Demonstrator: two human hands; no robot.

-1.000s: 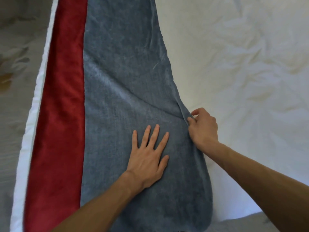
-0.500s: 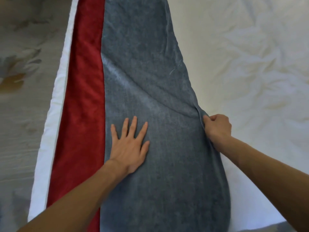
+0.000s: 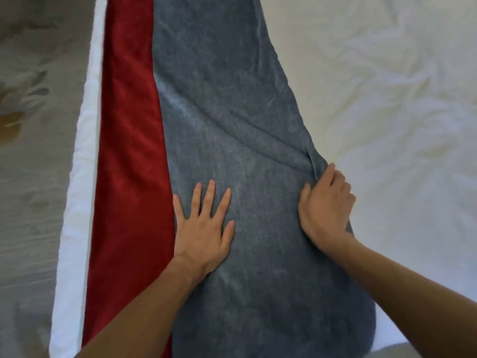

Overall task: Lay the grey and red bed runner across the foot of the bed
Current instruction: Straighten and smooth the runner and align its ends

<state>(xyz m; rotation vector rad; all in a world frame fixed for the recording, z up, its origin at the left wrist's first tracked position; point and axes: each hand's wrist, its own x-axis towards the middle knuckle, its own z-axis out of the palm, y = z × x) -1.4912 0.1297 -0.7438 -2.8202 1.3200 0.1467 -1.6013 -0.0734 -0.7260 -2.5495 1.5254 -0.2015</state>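
1. Running lengthwise away from the viewer, the bed runner point(image 3: 232, 125) lies on the white bed point(image 3: 387, 125), with its red band along the bed's left edge.
2. Left hand point(image 3: 204, 228): flat, fingers spread, pressing the grey panel beside the red seam.
3. Right hand point(image 3: 326, 205): fingers curled, bunching the grey right-hand edge, where a diagonal crease starts.
4. Likely move: draw rightward, across the long axis.

Your right hand point(image 3: 326, 208) covers the edge of the bed runner point(image 3: 232, 99), whose end beyond that hand is cut off.

Both hands point(image 3: 204, 228) on runner point(image 3: 232, 112) atop bed point(image 3: 387, 99)
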